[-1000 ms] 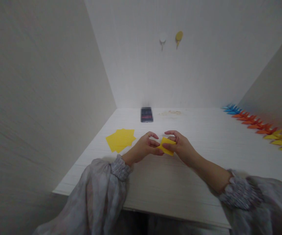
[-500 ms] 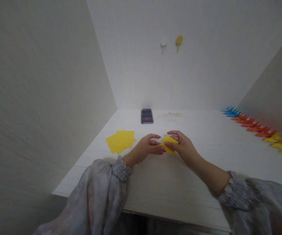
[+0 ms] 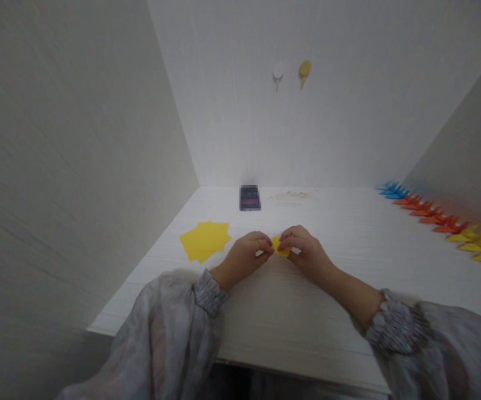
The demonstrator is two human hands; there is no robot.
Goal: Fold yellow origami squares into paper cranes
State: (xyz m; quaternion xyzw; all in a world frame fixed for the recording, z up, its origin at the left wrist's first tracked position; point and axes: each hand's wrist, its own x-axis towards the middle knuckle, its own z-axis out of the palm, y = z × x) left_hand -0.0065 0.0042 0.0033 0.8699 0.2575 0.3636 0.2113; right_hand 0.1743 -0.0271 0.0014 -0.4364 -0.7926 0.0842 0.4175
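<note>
A small folded piece of yellow origami paper (image 3: 281, 248) is held between my two hands, just above or on the white table. My left hand (image 3: 252, 253) pinches its left edge with thumb and fingers; a ring shows on one finger. From the other side my right hand (image 3: 307, 251) grips the paper, its fingers covering the right part. How the paper is folded is mostly hidden. Left of my left hand lies a fanned stack of yellow paper sheets (image 3: 205, 241).
A dark, pixelated object (image 3: 250, 198) stands by the back wall. Along the right side runs a row of blue, orange and yellow paper cranes (image 3: 444, 219). A white hook (image 3: 278, 73) and a yellow hook (image 3: 305, 69) are on the wall. The white table (image 3: 298, 322) ends at its front edge.
My left fingers have closed onto the paper's left edge. My right hand has shifted its grip, fingers now over the top, and the paper shows smaller and flatter.
</note>
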